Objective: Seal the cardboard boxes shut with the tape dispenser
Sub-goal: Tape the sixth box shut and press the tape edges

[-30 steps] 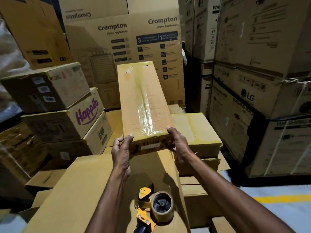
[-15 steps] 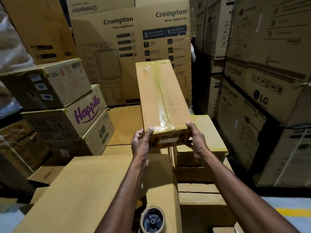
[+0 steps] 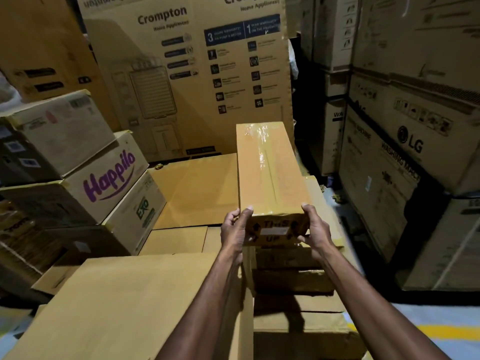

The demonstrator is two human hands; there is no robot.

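Observation:
A long narrow cardboard box [image 3: 270, 172] with shiny tape along its top seam lies lengthwise away from me, over a stack of similar taped boxes [image 3: 293, 279]. Its near end reads "THIS UP". My left hand [image 3: 235, 231] grips the near left corner, thumb on top. My right hand [image 3: 315, 231] grips the near right corner the same way. The tape dispenser is out of view.
A big flat carton [image 3: 124, 302] lies at the lower left under my left arm. Happilo boxes [image 3: 104, 183] are stacked left, a tall Crompton carton [image 3: 187, 74] stands behind, LG cartons [image 3: 410, 141] wall the right. Floor with a yellow line [image 3: 441, 331] shows at lower right.
Both hands carried the long box to the right and down, from tilted up in the air to level over the right-hand stack. The tape dispenser dropped out of view below.

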